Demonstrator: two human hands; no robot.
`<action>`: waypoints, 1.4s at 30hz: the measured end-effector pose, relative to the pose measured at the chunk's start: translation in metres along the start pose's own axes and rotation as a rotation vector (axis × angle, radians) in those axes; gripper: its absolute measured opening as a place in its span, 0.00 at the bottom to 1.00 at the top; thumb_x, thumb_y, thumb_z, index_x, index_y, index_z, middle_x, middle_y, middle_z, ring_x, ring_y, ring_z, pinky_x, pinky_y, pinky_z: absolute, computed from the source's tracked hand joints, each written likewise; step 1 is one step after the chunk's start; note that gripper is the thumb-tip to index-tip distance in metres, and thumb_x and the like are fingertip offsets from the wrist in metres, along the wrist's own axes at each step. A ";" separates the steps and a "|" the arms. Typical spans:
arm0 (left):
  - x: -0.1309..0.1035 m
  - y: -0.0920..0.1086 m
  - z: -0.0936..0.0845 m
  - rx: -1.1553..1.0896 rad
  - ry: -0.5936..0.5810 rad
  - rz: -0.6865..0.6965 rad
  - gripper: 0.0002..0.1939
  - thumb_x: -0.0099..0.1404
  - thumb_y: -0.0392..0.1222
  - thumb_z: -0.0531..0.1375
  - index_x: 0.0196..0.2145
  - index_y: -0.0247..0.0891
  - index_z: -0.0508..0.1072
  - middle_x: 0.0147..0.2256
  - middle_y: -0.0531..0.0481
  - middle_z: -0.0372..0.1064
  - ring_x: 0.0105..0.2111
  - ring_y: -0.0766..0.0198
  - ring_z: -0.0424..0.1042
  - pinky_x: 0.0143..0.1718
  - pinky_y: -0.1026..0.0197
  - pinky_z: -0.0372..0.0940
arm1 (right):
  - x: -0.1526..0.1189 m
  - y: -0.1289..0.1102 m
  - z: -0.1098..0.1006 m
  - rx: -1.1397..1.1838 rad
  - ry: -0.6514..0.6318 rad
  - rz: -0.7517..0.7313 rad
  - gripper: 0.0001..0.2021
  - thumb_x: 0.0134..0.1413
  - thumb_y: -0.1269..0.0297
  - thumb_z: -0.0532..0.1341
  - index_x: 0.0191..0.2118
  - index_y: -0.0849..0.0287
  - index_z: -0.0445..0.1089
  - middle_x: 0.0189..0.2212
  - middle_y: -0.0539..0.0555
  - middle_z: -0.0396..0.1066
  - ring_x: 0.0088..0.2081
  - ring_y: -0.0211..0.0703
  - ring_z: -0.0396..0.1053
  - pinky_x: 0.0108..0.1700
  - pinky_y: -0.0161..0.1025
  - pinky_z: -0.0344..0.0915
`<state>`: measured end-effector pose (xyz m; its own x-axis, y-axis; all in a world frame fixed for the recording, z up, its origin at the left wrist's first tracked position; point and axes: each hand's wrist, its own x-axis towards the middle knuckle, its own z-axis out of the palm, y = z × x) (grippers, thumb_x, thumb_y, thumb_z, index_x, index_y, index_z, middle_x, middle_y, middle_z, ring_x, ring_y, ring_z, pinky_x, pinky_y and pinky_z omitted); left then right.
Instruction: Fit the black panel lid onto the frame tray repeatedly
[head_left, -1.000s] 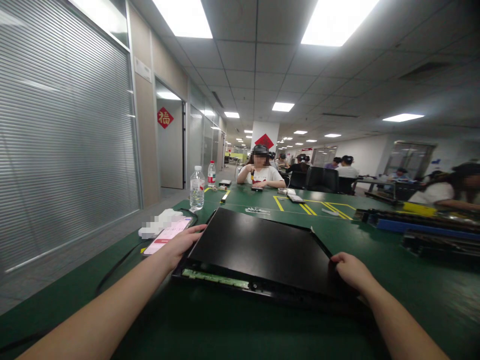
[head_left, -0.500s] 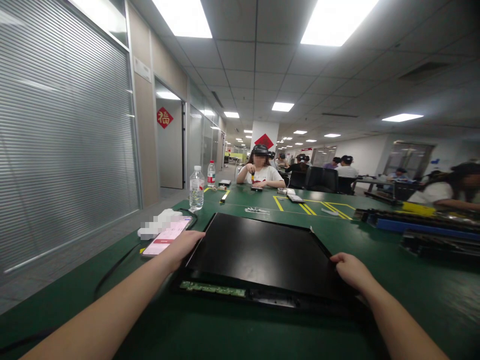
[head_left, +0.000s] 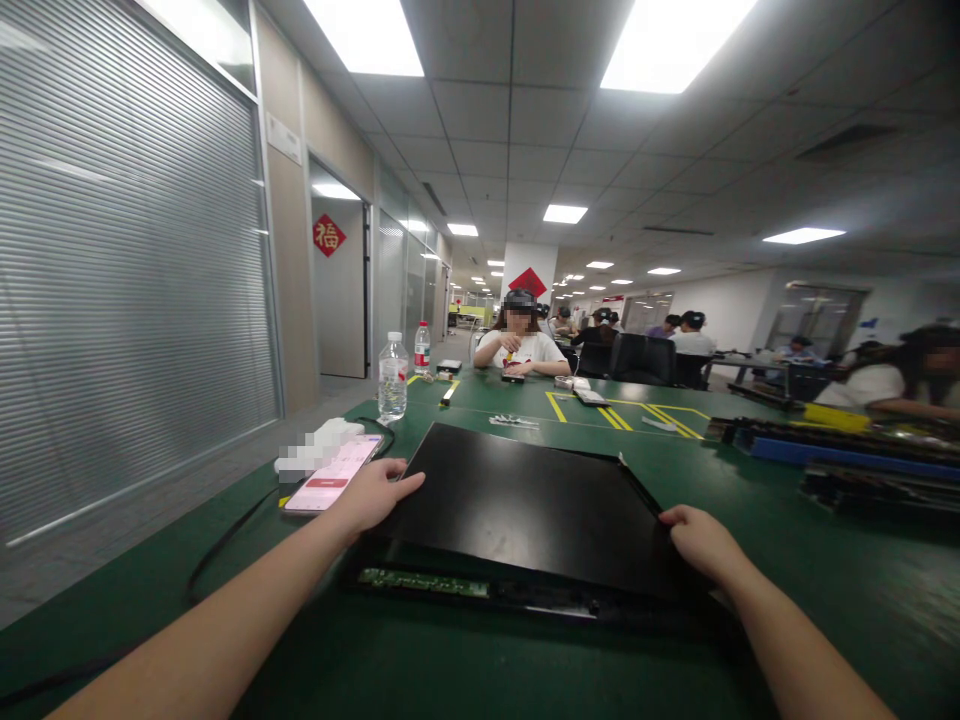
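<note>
A large flat black panel (head_left: 517, 500) lies in front of me over a dark frame (head_left: 622, 608) on the green table. Along the near edge of the frame shows a green circuit board strip (head_left: 424, 582). My left hand (head_left: 379, 492) is at the panel's left edge, its thumb over the top surface and its other fingers at the side. My right hand (head_left: 697, 535) pinches the right edge between thumb and bent fingers; the fingertips underneath are hidden.
Left of the panel lie a phone (head_left: 334, 475) and a black cable (head_left: 229, 535). A water bottle (head_left: 392, 378) stands behind them. Long dark parts (head_left: 810, 450) are stacked at right. Across the green table (head_left: 480, 395) sits a person (head_left: 521, 345) with a small device.
My left hand has shifted its thumb inward over the panel. The panel's left side has moved slightly relative to the frame. My right hand has hardly moved.
</note>
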<state>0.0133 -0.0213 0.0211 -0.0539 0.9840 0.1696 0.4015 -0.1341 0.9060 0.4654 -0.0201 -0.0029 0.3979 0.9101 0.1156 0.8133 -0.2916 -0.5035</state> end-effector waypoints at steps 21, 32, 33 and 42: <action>0.004 0.007 -0.007 -0.467 0.076 -0.052 0.21 0.44 0.45 0.68 0.37 0.35 0.74 0.29 0.48 0.76 0.30 0.60 0.74 0.31 0.63 0.68 | -0.006 -0.012 -0.014 0.373 0.082 0.054 0.12 0.39 0.58 0.59 0.30 0.59 0.74 0.34 0.57 0.75 0.39 0.50 0.71 0.39 0.40 0.65; 0.006 0.011 -0.009 -0.573 0.085 -0.180 0.14 0.47 0.43 0.66 0.32 0.35 0.73 0.21 0.51 0.74 0.23 0.60 0.74 0.25 0.62 0.67 | -0.044 -0.045 -0.049 0.937 -0.351 0.023 0.28 0.48 0.46 0.47 0.43 0.63 0.71 0.31 0.61 0.75 0.37 0.54 0.72 0.38 0.45 0.67; 0.006 0.012 -0.010 -0.569 0.087 -0.178 0.14 0.47 0.43 0.66 0.32 0.35 0.73 0.21 0.51 0.74 0.23 0.60 0.73 0.25 0.62 0.66 | -0.046 -0.045 -0.050 0.911 -0.384 0.043 0.29 0.48 0.44 0.47 0.41 0.63 0.72 0.31 0.62 0.75 0.37 0.54 0.72 0.38 0.45 0.67; 0.011 0.003 -0.015 -0.459 0.105 -0.203 0.18 0.46 0.52 0.64 0.30 0.35 0.74 0.26 0.50 0.75 0.28 0.60 0.74 0.27 0.64 0.65 | -0.038 -0.042 -0.048 0.905 -0.361 0.125 0.16 0.46 0.55 0.50 0.27 0.59 0.71 0.28 0.63 0.74 0.35 0.53 0.72 0.37 0.44 0.68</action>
<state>0.0005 -0.0124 0.0316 -0.1901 0.9817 -0.0107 -0.0677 -0.0022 0.9977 0.4362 -0.0564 0.0549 0.1827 0.9673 -0.1762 0.0821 -0.1935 -0.9777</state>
